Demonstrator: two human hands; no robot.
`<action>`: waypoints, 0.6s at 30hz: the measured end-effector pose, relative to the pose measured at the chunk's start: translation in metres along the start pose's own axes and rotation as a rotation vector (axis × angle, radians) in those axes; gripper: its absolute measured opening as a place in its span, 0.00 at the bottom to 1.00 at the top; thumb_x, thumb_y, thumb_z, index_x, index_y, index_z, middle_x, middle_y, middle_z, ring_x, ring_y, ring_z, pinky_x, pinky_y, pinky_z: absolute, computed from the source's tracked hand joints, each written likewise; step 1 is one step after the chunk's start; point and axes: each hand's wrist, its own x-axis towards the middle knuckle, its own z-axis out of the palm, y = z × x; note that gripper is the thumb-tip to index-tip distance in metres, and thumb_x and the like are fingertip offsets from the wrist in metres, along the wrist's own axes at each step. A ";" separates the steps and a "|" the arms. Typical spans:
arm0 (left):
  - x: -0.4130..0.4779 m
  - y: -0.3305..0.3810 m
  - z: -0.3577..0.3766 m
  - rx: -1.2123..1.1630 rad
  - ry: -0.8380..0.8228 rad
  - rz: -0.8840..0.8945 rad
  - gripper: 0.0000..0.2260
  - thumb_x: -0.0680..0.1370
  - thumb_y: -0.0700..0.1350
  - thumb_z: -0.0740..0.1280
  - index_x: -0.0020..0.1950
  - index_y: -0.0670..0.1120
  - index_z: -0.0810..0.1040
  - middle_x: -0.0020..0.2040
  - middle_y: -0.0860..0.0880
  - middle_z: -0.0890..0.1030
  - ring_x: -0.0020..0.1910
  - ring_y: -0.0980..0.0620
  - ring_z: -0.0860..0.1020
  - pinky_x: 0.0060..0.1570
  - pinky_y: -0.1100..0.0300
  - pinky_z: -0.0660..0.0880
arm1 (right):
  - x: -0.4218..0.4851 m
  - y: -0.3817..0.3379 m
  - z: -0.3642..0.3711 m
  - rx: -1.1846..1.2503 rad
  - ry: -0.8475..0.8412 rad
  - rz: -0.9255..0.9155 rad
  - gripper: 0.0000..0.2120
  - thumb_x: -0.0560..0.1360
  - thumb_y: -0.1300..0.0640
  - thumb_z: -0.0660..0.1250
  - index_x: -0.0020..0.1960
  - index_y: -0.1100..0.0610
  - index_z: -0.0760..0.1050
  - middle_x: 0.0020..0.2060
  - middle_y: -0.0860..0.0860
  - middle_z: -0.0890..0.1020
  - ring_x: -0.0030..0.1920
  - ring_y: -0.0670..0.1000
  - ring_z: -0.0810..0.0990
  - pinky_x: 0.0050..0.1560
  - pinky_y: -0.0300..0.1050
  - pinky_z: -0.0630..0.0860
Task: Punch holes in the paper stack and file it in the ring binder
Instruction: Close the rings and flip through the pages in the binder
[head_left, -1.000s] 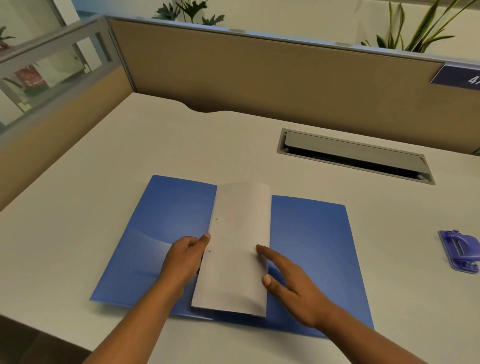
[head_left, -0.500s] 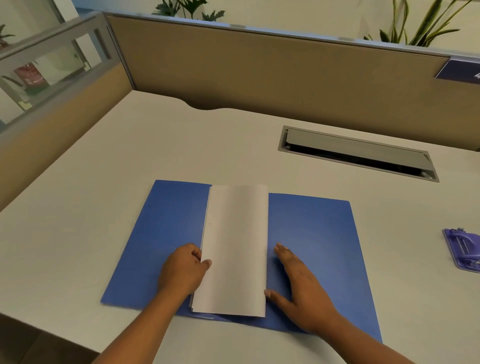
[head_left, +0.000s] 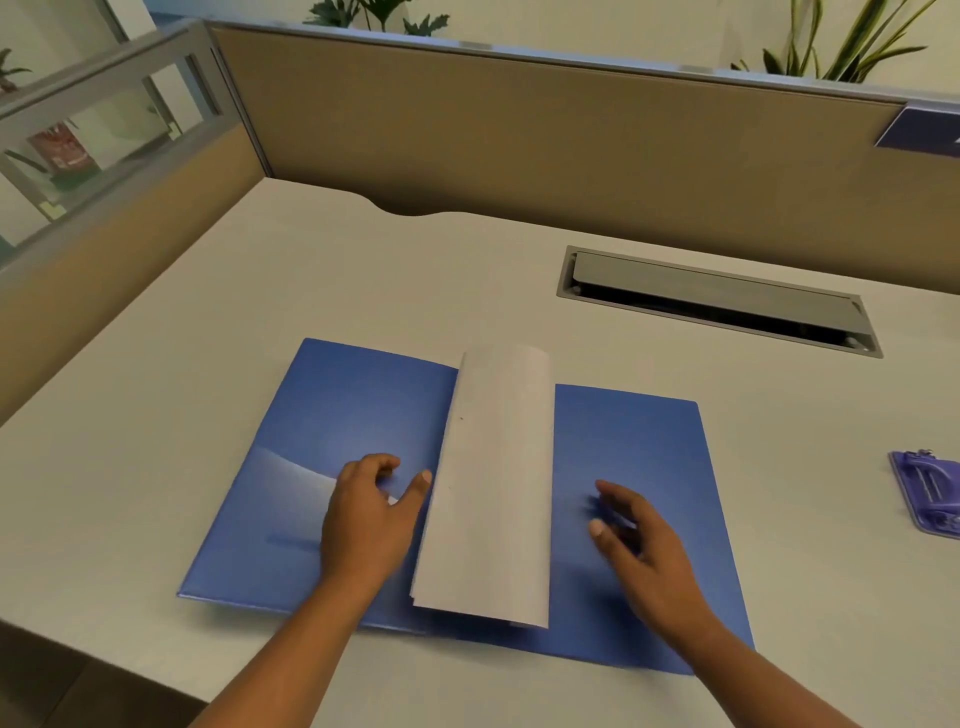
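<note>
A blue binder (head_left: 337, 431) lies open and flat on the desk in front of me. A folded stack of white paper (head_left: 493, 483) with punched holes near its left edge lies along the binder's middle. My left hand (head_left: 369, 525) rests on the left cover just beside the paper, thumb close to its left edge, fingers apart. My right hand (head_left: 639, 540) hovers over the right cover, a short gap from the paper, fingers spread and holding nothing. A purple hole punch (head_left: 930, 499) sits at the far right edge of the view.
A grey cable hatch (head_left: 717, 301) is set into the desk (head_left: 156, 467) behind the binder. Brown partition walls (head_left: 519, 140) close off the back and left. The desk's front edge runs just below the binder.
My right hand has drawn away from the paper's right edge to the right. My left hand's thumb has come off the paper's left edge. The paper's far end bows up slightly.
</note>
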 end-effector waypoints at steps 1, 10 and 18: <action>0.001 0.002 -0.004 -0.011 0.046 0.026 0.15 0.72 0.53 0.73 0.56 0.50 0.77 0.55 0.52 0.76 0.52 0.50 0.77 0.49 0.54 0.76 | 0.000 -0.001 -0.006 0.048 0.061 0.023 0.19 0.74 0.47 0.66 0.64 0.48 0.75 0.61 0.44 0.80 0.60 0.39 0.78 0.60 0.38 0.75; 0.054 -0.041 -0.116 0.300 0.019 -0.409 0.35 0.71 0.64 0.70 0.69 0.43 0.69 0.68 0.40 0.73 0.65 0.37 0.72 0.61 0.42 0.69 | -0.020 0.034 -0.060 -0.074 0.406 0.282 0.16 0.78 0.50 0.65 0.64 0.55 0.75 0.60 0.53 0.80 0.61 0.57 0.78 0.59 0.52 0.73; 0.032 0.033 -0.150 -0.244 -0.176 -0.180 0.05 0.77 0.43 0.68 0.51 0.47 0.83 0.47 0.46 0.86 0.43 0.43 0.85 0.51 0.48 0.78 | -0.026 0.038 -0.073 0.041 0.440 0.316 0.19 0.78 0.50 0.66 0.67 0.56 0.72 0.62 0.53 0.78 0.57 0.52 0.75 0.61 0.50 0.70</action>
